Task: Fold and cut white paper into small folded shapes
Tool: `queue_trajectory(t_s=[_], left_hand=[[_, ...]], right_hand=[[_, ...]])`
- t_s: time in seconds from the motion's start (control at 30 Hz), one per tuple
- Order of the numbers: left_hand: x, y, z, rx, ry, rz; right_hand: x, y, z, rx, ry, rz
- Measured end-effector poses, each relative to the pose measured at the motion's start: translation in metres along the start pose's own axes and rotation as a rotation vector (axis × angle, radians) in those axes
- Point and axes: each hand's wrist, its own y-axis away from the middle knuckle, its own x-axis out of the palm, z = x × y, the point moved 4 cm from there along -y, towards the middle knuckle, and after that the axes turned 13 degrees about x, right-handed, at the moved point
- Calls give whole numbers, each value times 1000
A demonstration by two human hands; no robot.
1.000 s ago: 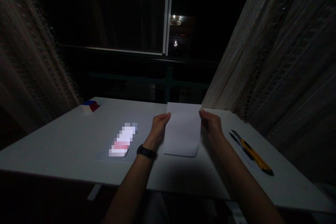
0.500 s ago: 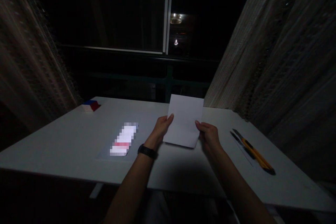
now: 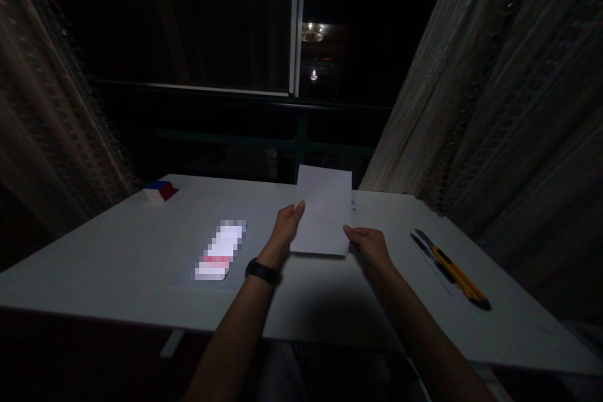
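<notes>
A blank white sheet of paper (image 3: 323,210) is held up above the table, tilted toward me. My left hand (image 3: 286,226) grips its left edge, thumb on the front face and fingers behind. At the lower right edge, my right hand (image 3: 370,245) pinches the paper between thumb and fingers. The fingers behind the sheet are hidden. A dark band (image 3: 262,271) circles my left wrist. Just past the paper's right edge, small dark marks show on or above the table, too small to make out.
On the white table (image 3: 117,264) lies a lit, blurred phone-like screen (image 3: 220,251), on what looks like a pale sheet. A yellow utility knife (image 3: 459,276) and a thin dark pen-like thing (image 3: 431,260) lie right. A red, blue and white block (image 3: 160,191) sits far left. Curtains hang both sides.
The paper has shifted slightly left and up in view, and my right hand has moved a little left and lower along its edge. Small dark marks now show beside the paper's right edge.
</notes>
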Motion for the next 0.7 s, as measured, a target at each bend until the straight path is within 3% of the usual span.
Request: queue_trajectory(t_s=[0.4,0.6,0.7], left_hand=[[0,-1,-4,-58,189,8],[10,11,-15,-205,406,177],[11,12,-15,-226,405,175]], right_hand=[[2,5,3,-91,184,12],[0,12,18,-169,298,43],[-3,12,20,-222,352,10]])
